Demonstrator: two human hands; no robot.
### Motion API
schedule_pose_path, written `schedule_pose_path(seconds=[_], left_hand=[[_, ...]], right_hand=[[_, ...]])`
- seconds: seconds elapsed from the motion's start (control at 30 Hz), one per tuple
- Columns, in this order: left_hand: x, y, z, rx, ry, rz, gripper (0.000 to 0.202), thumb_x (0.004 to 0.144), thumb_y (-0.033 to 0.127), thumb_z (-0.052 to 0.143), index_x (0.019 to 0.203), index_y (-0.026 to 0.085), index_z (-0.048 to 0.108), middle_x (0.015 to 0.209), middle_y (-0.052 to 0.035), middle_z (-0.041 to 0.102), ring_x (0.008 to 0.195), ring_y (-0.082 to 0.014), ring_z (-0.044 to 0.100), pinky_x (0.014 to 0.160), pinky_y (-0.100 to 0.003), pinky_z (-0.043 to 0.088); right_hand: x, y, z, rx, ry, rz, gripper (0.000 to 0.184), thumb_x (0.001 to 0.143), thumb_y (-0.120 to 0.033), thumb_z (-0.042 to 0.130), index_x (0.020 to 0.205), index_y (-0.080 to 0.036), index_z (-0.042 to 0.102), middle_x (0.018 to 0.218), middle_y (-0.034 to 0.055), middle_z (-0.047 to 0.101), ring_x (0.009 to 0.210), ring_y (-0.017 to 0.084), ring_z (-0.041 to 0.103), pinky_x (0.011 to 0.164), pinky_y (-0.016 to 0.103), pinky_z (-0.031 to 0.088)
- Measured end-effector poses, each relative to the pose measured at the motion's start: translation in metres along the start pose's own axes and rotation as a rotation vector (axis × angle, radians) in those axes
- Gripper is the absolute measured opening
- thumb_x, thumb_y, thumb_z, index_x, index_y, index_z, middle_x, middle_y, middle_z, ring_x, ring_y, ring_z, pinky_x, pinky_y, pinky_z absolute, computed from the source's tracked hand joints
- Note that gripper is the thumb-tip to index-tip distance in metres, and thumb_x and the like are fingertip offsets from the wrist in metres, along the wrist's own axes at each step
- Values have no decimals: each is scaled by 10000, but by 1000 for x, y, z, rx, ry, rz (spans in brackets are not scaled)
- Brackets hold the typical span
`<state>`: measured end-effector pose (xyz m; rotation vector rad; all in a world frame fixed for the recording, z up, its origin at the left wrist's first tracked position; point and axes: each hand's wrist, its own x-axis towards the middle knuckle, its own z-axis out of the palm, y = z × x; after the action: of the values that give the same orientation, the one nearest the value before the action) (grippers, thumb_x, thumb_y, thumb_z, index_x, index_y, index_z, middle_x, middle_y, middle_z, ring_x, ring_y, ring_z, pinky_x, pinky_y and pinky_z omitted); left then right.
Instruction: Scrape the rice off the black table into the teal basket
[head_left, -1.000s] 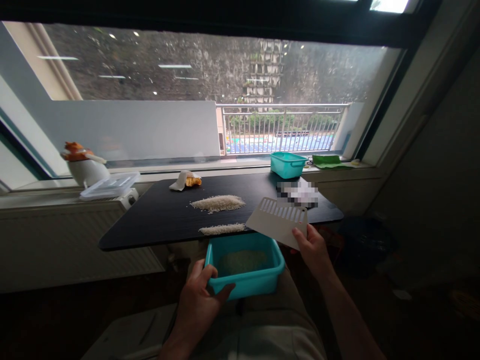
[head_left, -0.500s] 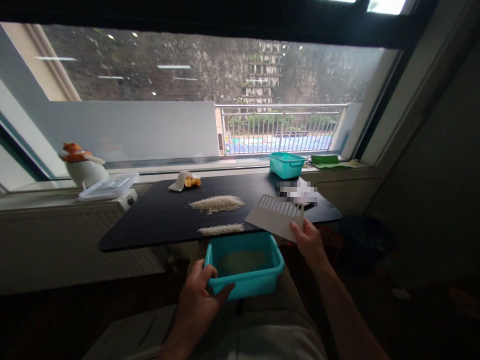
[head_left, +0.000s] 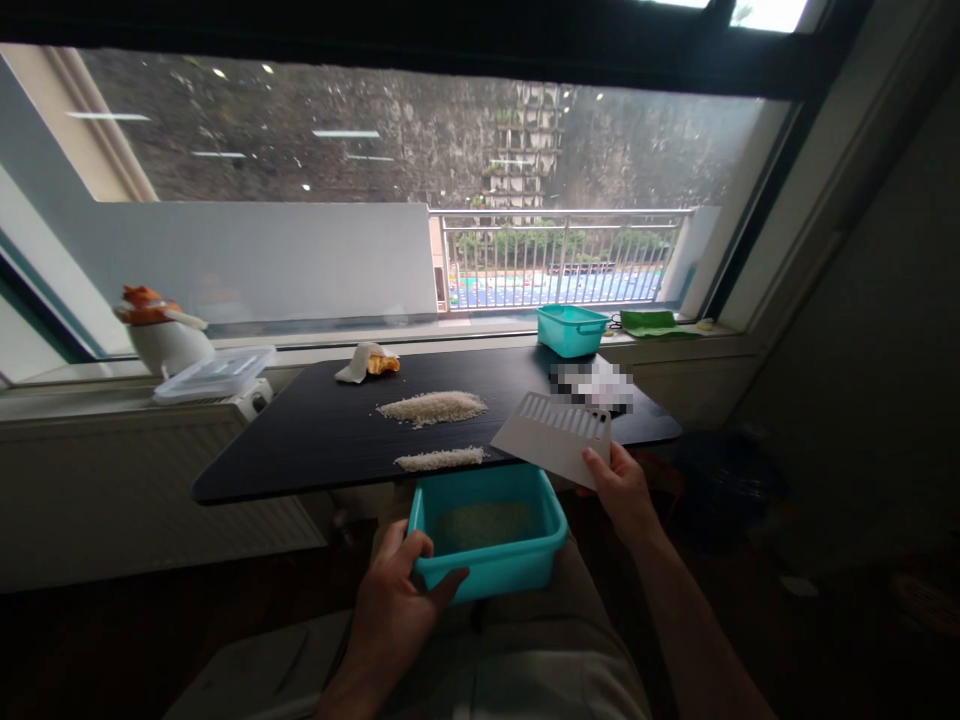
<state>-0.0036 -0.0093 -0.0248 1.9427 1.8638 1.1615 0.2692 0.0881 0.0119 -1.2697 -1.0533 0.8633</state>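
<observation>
My left hand [head_left: 409, 580] is closed round the left corner of a turquoise plastic bin [head_left: 495, 575], held at the table's front edge above my lap. White grains that look like rice [head_left: 484, 522] lie on the bin's floor, in shadow. In my right hand [head_left: 622, 490] is a white flat scraper [head_left: 544, 445] with a row of slots, pinched at its right end, tilted over the front of the table. Left of the scraper, a thin strip of rice [head_left: 441, 459] runs along the edge. Behind that strip sits a larger rice heap [head_left: 433, 407].
The black table [head_left: 300, 440] stands against the window sill. On it are a crumpled cloth with something orange [head_left: 375, 364], a second turquoise bin [head_left: 571, 332] and a blurred-out object [head_left: 596, 385]. A clear lid [head_left: 215, 374] and white pot [head_left: 161, 340] stand at left.
The scraper and my right hand have shifted very slightly right and down. The strip of rice looks a little shorter at its right end. My left hand and the bin stay put.
</observation>
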Motion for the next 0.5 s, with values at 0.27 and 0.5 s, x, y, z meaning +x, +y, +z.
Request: schedule_pose_path(seconds=[0.27,0.5], left_hand=[[-2,-4,0,2,-1,-17,315,701,421,756,707,220,513,893,12,527,673,-139,561,567,-230,458],[-1,-2,1,1,13,0,298,702,414,746,693,221,518,820,29,499,604,-120,512,521,-218,429]], right_hand=[[-12,4,-4,6,-56,28,318,745,-404,651,948,-160,662,715,49,723,543,237,669,394,308,524],[5,-4,2,-17,-21,-43,330,744,-412,644,968,-170,639,753,32,704,602,227,663,423,292,533]])
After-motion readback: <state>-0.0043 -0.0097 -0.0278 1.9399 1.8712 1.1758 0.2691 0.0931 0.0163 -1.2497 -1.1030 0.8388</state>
